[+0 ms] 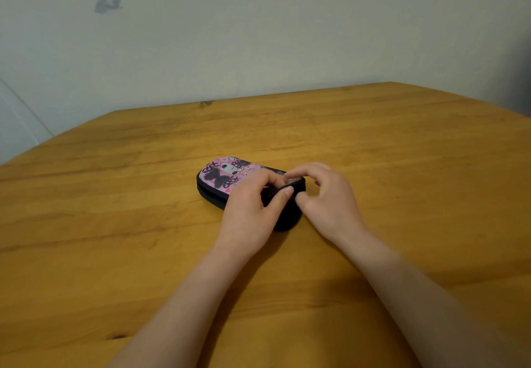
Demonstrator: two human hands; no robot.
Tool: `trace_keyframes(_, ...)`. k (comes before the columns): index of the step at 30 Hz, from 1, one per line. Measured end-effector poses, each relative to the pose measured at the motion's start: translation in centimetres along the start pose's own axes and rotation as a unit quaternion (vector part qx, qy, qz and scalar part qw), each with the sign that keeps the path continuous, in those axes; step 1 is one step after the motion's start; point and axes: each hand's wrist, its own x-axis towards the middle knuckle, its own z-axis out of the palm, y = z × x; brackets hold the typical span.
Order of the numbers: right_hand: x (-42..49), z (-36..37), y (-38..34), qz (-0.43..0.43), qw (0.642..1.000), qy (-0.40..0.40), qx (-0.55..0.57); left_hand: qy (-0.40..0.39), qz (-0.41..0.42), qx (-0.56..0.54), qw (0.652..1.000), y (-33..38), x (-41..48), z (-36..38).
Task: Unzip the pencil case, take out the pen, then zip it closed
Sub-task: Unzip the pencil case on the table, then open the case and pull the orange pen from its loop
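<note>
Right now the pencil case [227,179] lies flat near the middle of the wooden surface [115,209], its pink printed face up and its dark zipped edge running round the side. The left hand [250,209] rests over the near half of the case, fingers curled onto the top and thumb stretched across the dark end, so its grip is pressing the case down rather than clenched round it. The right hand [324,195] sits just beside it at the right end, fingertips pinched together where the zipper pull would be; the pull itself is too small and too hidden to see, so I cannot tell whether that grip has actually caught it. No pen is visible, and it is presumably inside. The step in hand looks like the start of the unzip. To do it well, the left hand should keep the case pinned firmly so it does not slide, while the right draws the pull steadily along the curve of the edge, following the track rather than tugging outward, which could jam the teeth.
</note>
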Motion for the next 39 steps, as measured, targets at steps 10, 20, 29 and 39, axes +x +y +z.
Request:
trace_keyframes(10, 0.3, 0.0, 1.1, -0.006, 0.999, 0.043, -0.005, 0.004, 0.065, 0.114, 0.991, -0.6, 0.6, -1.4)
trace_keyframes(20, 1.0, -0.2, 2.1, 0.059, 0.991, 0.108, 0.053, 0.106, 0.011, 0.156, 0.982, -4.2, 1.7, -4.1)
trace_keyframes(29, 1.4, -0.8, 2.2, 0.126, 0.972, 0.120, 0.155, 0.165, -0.108, -0.011, 0.980, -5.2, 2.1, -5.0)
trace_keyframes(39, 1.6, -0.9, 2.8, 0.136, 0.970, 0.122, 0.158, 0.212, -0.217, -0.093, 0.948, -5.1, 2.2, -5.2)
